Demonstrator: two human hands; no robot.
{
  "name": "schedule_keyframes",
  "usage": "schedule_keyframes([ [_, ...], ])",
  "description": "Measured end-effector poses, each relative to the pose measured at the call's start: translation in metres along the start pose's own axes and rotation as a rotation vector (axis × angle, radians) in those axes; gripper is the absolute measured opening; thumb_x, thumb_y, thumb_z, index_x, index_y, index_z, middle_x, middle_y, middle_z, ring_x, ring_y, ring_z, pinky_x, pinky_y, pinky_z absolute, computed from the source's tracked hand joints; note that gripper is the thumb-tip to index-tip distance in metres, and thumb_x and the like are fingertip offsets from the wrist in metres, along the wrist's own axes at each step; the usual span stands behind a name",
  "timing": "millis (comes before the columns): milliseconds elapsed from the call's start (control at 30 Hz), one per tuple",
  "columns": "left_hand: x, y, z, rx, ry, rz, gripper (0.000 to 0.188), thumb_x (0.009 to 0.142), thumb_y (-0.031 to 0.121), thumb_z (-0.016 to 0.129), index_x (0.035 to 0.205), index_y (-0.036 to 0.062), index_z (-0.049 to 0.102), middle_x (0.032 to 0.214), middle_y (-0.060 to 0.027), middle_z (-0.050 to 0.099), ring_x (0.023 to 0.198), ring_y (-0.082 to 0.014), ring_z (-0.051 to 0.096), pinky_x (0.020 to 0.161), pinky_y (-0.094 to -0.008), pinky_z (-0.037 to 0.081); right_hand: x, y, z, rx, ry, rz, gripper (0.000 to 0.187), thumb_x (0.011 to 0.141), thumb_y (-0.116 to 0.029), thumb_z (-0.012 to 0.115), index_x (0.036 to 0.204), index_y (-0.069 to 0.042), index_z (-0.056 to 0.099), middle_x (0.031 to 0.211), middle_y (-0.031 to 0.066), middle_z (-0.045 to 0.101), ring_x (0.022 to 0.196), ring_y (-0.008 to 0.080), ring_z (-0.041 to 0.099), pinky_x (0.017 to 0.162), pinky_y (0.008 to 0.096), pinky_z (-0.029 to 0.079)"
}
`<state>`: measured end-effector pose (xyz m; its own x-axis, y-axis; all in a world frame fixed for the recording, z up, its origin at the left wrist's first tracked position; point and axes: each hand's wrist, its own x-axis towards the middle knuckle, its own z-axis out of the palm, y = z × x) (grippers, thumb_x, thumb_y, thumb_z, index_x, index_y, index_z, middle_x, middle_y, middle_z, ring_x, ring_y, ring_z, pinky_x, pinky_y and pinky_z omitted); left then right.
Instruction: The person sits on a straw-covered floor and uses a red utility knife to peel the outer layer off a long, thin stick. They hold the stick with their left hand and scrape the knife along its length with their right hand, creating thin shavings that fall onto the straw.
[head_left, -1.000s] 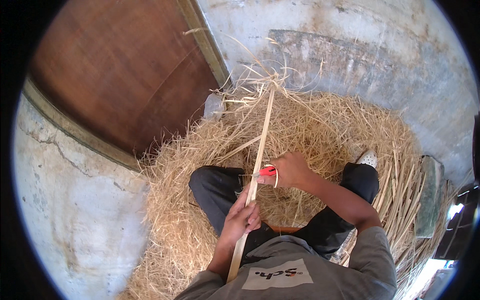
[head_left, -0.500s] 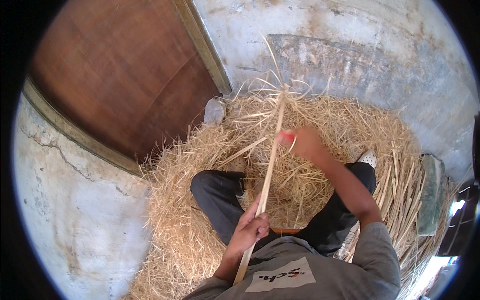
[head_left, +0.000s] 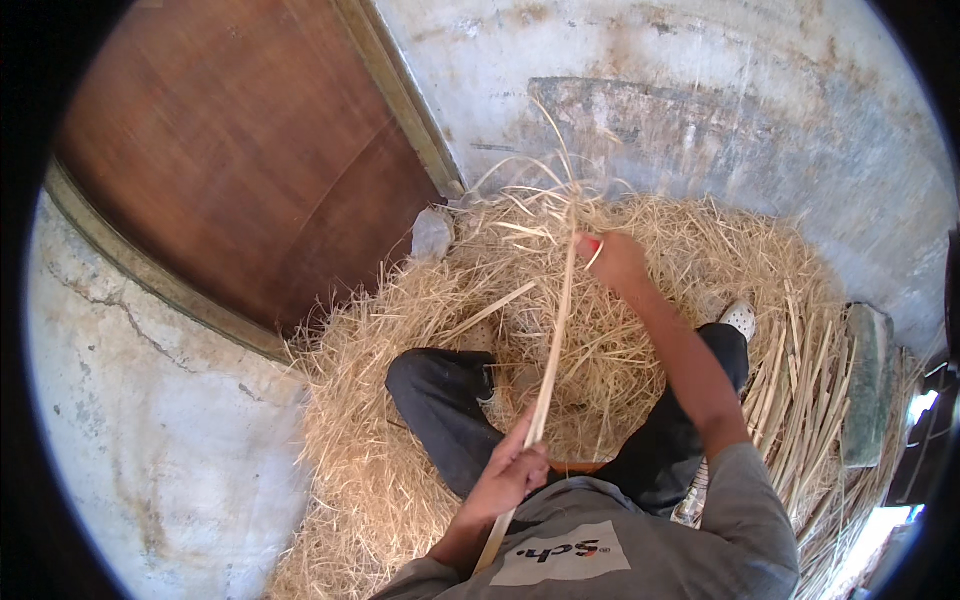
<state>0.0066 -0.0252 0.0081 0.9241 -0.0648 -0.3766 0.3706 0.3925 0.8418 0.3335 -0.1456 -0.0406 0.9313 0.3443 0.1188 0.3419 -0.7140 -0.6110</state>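
We are sitting with our knees apart, in dark trousers (head_left: 440, 400) and a grey shirt (head_left: 650, 550). We are holding a long, pale, flat strip (head_left: 556, 370), which is slanting from beside our belly out ahead of us; near its far end, thin strands (head_left: 573, 190) are curling outward. Our left hand (head_left: 510, 478) is gripping the strip near our lap, its fingers wrapping closely round it. Our right hand (head_left: 618, 262) is reaching to the strip's far part, its fingers curling round a small red tool (head_left: 592, 245). The hand is hiding most of that tool and blur is softening it, so we are unable to tell whether it is touching the strip. A thin pale loop (head_left: 598, 256) is showing beside the red.

Around our legs, a heap of dry, straw-coloured shavings (head_left: 370, 490) is spreading. On our right, a light, dotted shoe (head_left: 740, 317) is poking out past our knee, long stalks (head_left: 800, 380) are lying together, and a greenish-grey slab (head_left: 868, 385) is resting just beyond them. Ahead, a stained, pale wall (head_left: 780, 100) is rising; to the left, a brown door (head_left: 250, 150) is standing, with a whitish block (head_left: 432, 235) sitting near its lower corner.
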Motion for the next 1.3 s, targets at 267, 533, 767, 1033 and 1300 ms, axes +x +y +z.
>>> schedule_keyframes([
  [267, -0.002, -0.002, -0.002, -0.016, -0.043, 0.021, 0.064, 0.096, 0.000, 0.041, 0.154, 0.0170, 0.017, 0.067, 0.0010, 0.033, 0.051, -0.0077, 0.032, 0.050, -0.0230, 0.033, 0.022, 0.025, -0.001, -0.046, 0.177, 0.032, 0.075, 0.085, -0.076, 0.039, 0.083, -0.009, 0.073, 0.068, 0.0146, 0.066, 0.061, 0.0363, 0.064, 0.057, 0.0430, 0.050],
  [533, 0.005, 0.013, -0.020, -0.127, 0.044, 0.078, 0.059, 0.099, 0.005, 0.038, 0.154, 0.0162, 0.016, 0.064, -0.0009, 0.036, 0.047, -0.0084, 0.032, 0.048, -0.0220, 0.033, -0.059, -0.031, 0.006, -0.050, -0.133, -0.330, 0.070, 0.081, -0.077, 0.044, 0.082, -0.015, 0.076, 0.055, 0.0140, 0.060, 0.055, 0.0322, 0.062, 0.055, 0.0436, 0.049],
  [767, -0.003, 0.015, -0.010, -0.151, 0.012, 0.040, 0.060, 0.100, 0.005, 0.037, 0.154, 0.0171, 0.015, 0.065, -0.0006, 0.037, 0.049, -0.0077, 0.033, 0.050, -0.0208, 0.034, -0.077, -0.036, 0.015, 0.015, 0.026, -0.509, 0.059, 0.079, -0.073, 0.052, 0.085, -0.020, 0.077, 0.056, 0.0131, 0.060, 0.054, 0.0323, 0.062, 0.053, 0.0434, 0.048],
  [1033, -0.001, 0.014, -0.012, -0.047, 0.029, 0.065, 0.064, 0.098, 0.003, 0.041, 0.154, 0.0190, 0.015, 0.067, 0.0006, 0.038, 0.053, -0.0074, 0.035, 0.048, -0.0204, 0.033, -0.091, -0.042, 0.014, -0.086, 0.010, -0.598, 0.066, 0.078, -0.075, 0.052, 0.062, -0.012, 0.067, 0.051, 0.0116, 0.056, 0.048, 0.0308, 0.059, 0.046, 0.0402, 0.045],
  [1300, 0.001, 0.018, -0.002, 0.023, 0.104, 0.051, 0.068, 0.093, -0.002, 0.043, 0.153, 0.0149, 0.017, 0.066, 0.0015, 0.036, 0.052, -0.0064, 0.034, 0.050, -0.0215, 0.033, -0.049, -0.021, 0.015, -0.157, 0.132, -0.549, 0.067, 0.074, -0.077, 0.054, 0.065, -0.012, 0.067, 0.054, 0.0099, 0.058, 0.050, 0.0308, 0.060, 0.048, 0.0413, 0.046],
])
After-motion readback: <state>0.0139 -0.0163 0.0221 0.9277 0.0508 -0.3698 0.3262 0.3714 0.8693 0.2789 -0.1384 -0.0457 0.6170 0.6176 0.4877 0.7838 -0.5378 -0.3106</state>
